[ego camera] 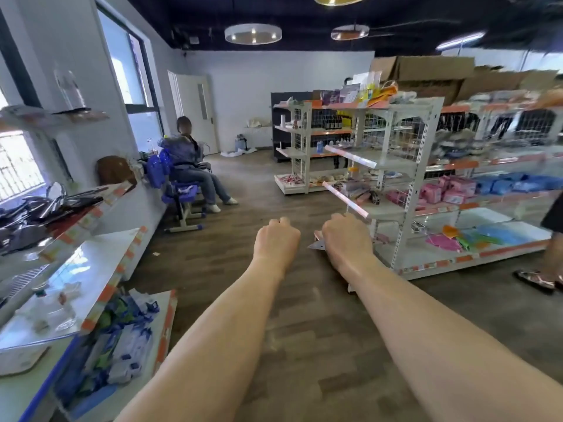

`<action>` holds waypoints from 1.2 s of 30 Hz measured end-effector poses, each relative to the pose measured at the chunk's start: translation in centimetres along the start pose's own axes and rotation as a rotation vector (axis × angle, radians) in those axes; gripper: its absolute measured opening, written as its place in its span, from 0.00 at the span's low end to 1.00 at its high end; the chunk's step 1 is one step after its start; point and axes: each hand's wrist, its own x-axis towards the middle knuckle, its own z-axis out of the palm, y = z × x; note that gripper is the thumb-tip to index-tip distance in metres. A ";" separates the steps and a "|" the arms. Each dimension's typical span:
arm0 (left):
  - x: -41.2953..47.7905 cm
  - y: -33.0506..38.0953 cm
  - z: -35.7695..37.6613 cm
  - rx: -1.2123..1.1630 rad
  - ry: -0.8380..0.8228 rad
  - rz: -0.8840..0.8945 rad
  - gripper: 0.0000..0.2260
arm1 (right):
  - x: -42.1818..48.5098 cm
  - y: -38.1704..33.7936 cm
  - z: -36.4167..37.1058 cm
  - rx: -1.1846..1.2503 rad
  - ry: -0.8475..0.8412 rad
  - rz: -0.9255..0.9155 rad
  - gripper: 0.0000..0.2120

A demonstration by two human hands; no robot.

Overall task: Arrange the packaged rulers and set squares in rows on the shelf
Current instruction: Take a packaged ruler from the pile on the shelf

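Both my arms reach forward over the aisle floor. My right hand grips a flat packaged set square; only a pale pointed corner and a pink edge of it show at the hand's left side, and a small bit shows under the wrist. My left hand is beside it, fingers curled into a fist, with nothing visible in it. The white shelf with orange edge labels stands at my left, and blue-and-white packaged goods lie on its lowest level.
A white shelving unit with pink and blue goods stands at the right, close to my right hand. A seated person is further down the aisle on the left. Another person's leg and sandal are at the far right. Wooden floor runs between.
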 end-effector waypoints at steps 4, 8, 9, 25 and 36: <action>4.2 0.0 -0.4 -0.008 0.035 0.058 0.15 | 3.2 1.1 -0.4 -0.073 -0.001 0.049 0.14; 9.3 -1.1 -0.3 -0.001 0.091 0.112 0.15 | 7.9 2.0 -0.2 -0.125 0.009 0.125 0.15; 10.6 -1.5 -0.2 0.002 0.101 0.125 0.15 | 9.1 2.2 -0.1 -0.131 0.019 0.141 0.15; 26.6 -6.6 2.9 -0.003 0.243 0.283 0.14 | 24.1 2.1 1.7 -0.195 0.129 0.276 0.17; 35.1 -7.8 6.0 -0.064 0.254 0.295 0.14 | 32.2 3.2 4.9 -0.281 0.097 0.292 0.15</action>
